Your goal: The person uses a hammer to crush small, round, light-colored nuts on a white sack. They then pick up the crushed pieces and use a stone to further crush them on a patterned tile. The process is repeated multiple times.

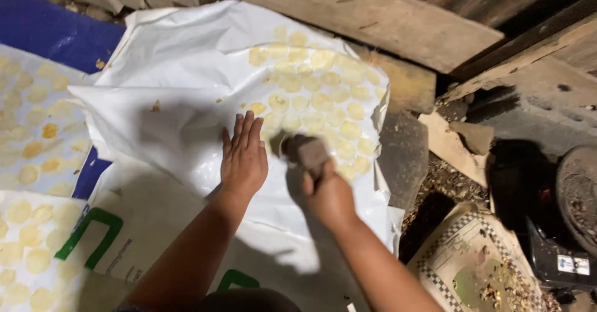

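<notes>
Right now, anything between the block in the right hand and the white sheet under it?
Nothing visible. The right hand holds the brown block just above the white sheet, beside the rows of yellow discs. The left hand lies flat on the sheet to the side, not under the block.

two bare forearms, no sleeves

Green-printed white sack (124,225) lower left; possibly checkered paper bag (472,256) lower right.
</notes>
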